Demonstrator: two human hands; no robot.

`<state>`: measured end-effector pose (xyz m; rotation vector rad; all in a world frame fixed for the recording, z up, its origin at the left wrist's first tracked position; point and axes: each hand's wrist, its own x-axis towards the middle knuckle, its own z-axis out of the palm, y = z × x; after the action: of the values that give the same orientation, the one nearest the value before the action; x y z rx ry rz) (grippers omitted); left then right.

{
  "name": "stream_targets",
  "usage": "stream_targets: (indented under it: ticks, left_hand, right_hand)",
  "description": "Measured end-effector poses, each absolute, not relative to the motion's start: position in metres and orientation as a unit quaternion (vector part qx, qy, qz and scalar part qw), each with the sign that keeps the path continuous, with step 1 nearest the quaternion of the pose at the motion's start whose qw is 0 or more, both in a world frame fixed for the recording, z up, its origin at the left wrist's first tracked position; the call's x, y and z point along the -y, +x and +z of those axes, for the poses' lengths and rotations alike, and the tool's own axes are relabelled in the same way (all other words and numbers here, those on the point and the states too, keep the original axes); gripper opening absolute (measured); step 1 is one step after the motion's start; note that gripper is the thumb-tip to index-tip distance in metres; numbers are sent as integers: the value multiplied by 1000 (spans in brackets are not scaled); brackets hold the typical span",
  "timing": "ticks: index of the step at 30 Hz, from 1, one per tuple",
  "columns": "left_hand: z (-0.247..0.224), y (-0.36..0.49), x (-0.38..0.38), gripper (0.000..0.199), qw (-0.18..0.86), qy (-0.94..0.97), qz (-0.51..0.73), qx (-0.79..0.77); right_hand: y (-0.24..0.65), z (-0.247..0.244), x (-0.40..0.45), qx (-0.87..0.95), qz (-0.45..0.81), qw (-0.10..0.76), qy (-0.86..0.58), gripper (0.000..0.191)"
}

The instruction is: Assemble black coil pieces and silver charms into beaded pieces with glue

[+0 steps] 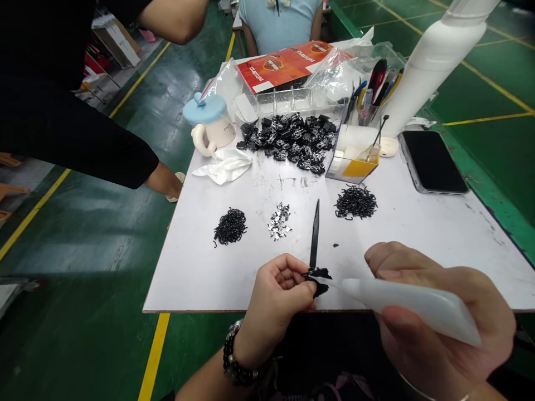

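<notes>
The left hand [278,303] is curled narrow, pinching a small black piece [320,280] and a thin black pointed tool [314,236] just above the white table [200,278]. The right hand [443,317] grips a white squeeze bottle [412,306], its tip just beside the black piece. Two heaps of black hooks [230,226] lie farther up the table, either side of some silver bits [279,220].

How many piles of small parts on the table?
4: a large black heap at the back of the table, a small black pile front left, a silver pile in the middle, another small black pile to the right. Bags may hide more.
</notes>
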<state>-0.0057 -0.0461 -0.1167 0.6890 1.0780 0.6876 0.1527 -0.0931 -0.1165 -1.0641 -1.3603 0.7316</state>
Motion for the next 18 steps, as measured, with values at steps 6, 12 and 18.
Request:
stream_targets:
  ticks: [6,12,18]
  left_hand:
    - [-118,-5,45,19,747,312,314,-496]
    - [-118,-5,47,18,747,314,319,-492]
    - [-119,-5,47,17,749,316,315,-489]
  right_hand:
    - [150,-98,83,578,237,632,-458,21]
    - [152,-98,85,587,233,623,-461,21]
    - [144,-103,84,562,227,655,-451,23]
